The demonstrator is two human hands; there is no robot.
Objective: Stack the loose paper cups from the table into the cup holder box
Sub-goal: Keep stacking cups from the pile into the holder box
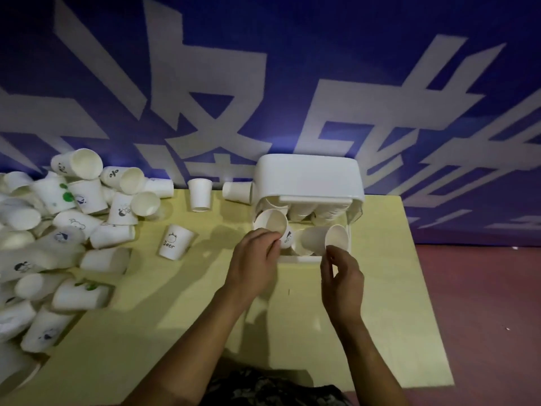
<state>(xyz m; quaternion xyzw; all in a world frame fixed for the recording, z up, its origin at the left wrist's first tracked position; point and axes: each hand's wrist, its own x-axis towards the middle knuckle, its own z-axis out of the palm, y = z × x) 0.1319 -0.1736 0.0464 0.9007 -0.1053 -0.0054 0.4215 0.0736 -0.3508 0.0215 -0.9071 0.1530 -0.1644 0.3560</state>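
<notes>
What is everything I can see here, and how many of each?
cup holder box: one, white, lid raised, at the table's far edge before the wall, stacked cups inside.
held cups: two, white; one at the box's left front, one tilted at its right front.
loose paper cups: a pile too many to count, white, some with printed drawings or green spots, on the table's left.
Bear cup: one, white, standing alone between pile and box.
upright cup: one, white, far edge, left of the box.
table: one, pale yellow.
wall: blue with large white characters.
floor: reddish, right.
left hand: fingers on the left cup.
right hand: fingers at the right cup's rim.
</notes>
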